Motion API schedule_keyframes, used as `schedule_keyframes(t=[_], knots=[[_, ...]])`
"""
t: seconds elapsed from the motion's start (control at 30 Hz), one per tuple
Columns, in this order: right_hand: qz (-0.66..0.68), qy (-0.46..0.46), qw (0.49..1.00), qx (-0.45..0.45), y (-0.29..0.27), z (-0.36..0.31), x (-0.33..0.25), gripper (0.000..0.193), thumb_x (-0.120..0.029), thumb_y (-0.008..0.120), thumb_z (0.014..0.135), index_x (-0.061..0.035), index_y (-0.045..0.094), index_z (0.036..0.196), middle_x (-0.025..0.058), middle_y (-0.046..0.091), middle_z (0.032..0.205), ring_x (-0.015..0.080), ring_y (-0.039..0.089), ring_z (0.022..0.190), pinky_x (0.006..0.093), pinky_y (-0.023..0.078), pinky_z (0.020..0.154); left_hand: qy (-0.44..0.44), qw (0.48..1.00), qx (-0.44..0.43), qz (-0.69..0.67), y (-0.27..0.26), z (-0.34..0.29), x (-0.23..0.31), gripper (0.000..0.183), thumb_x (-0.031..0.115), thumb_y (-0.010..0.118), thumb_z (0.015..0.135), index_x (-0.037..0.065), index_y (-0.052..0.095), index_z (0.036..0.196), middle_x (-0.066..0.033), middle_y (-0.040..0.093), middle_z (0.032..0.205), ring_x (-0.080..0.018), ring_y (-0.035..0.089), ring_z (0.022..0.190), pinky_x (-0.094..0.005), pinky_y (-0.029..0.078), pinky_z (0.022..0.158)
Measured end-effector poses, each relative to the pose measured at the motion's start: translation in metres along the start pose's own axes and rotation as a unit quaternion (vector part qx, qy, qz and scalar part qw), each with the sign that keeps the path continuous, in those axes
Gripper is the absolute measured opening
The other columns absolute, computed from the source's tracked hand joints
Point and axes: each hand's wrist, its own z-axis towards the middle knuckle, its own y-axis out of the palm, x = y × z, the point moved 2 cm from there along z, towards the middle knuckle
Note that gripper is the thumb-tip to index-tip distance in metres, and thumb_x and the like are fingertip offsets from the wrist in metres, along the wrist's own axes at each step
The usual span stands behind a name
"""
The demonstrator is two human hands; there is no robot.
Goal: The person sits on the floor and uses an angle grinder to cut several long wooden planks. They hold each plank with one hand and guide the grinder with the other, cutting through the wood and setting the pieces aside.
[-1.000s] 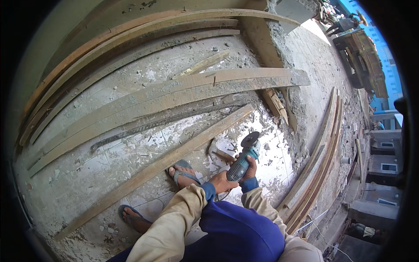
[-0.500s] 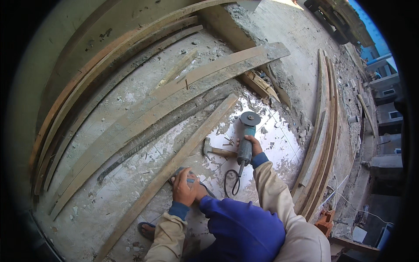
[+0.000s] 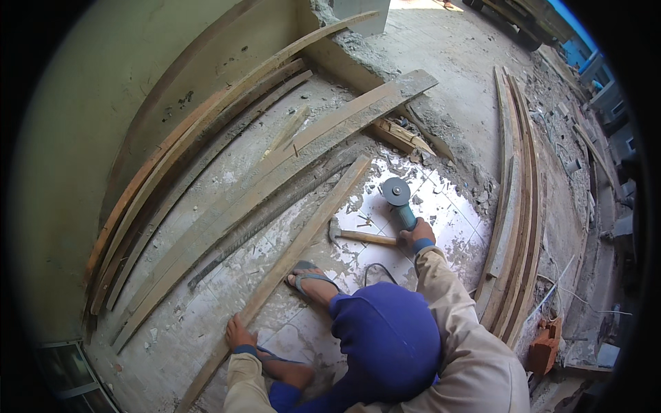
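My right hand (image 3: pixel 417 236) is wrapped round the body of an angle grinder (image 3: pixel 405 217), whose dark disc points away from me over white tiles. Its cord loops back beside my knee. A claw hammer (image 3: pixel 368 237) lies just left of that hand, its wooden handle reaching toward the grinder. Several nails (image 3: pixel 365 221) are scattered beyond the hammer. A long wooden plank (image 3: pixel 307 234) runs slantwise across the floor. Near its closer end my left hand (image 3: pixel 239 334) grips it, fingers over its edge. My sandalled foot (image 3: pixel 313 282) rests right of the plank.
Wide dusty boards (image 3: pixel 275 172) lie beyond the plank, with more long timbers (image 3: pixel 186 151) along the wall. Another timber stack (image 3: pixel 515 220) stretches down the right. Rubble and a broken low wall (image 3: pixel 351 58) are at the back. Orange bricks (image 3: pixel 544 344) sit at lower right.
My left hand has moved from beside my foot, down and left, onto the plank. The grinder has turned slightly, its disc tilting more toward view; my right hand still holds it.
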Motion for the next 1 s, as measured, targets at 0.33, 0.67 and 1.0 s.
schedule_keyframes(t=[0.33, 0.67, 1.0], knots=[[0.004, 0.023, 0.999, -0.033, 0.008, -0.017, 0.032, 0.077, -0.033, 0.082, 0.088, -0.0108, 0.047, 0.152, 0.0232, 0.061, 0.138, 0.0416, 0.060, 0.131, 0.0487, 0.052, 0.108, -0.073, 0.982, -0.123, 0.126, -0.011, 0.039, 0.011, 0.074, 0.025, 0.084, 0.081, 0.016, 0.052, 0.147, -0.0136, 0.056, 0.142, -0.0337, 0.055, 0.137, -0.0507, 0.046, 0.112], [0.138, -0.476, 0.861, 0.110, -0.019, -0.152, -0.081, 0.060, -0.022, 0.082, 0.084, -0.0067, 0.058, 0.136, 0.0162, 0.061, 0.136, 0.0375, 0.058, 0.128, 0.0480, 0.047, 0.109, 0.070, 0.996, -0.002, 0.048, -0.085, -0.009, 0.001, 0.070, 0.025, 0.090, 0.072, 0.005, 0.062, 0.134, -0.0150, 0.061, 0.129, -0.0355, 0.056, 0.128, -0.0501, 0.040, 0.111], [-0.332, -0.737, 0.575, -0.129, -0.054, -0.265, -0.304, 0.054, -0.044, 0.070, 0.091, -0.0204, 0.059, 0.138, 0.0125, 0.071, 0.130, 0.0335, 0.069, 0.121, 0.0528, 0.054, 0.099, 0.073, 0.934, 0.307, -0.165, -0.151, -0.109, 0.119, 0.066, 0.018, 0.089, 0.073, 0.013, 0.066, 0.134, -0.0077, 0.062, 0.129, -0.0316, 0.054, 0.127, -0.0541, 0.033, 0.116]])
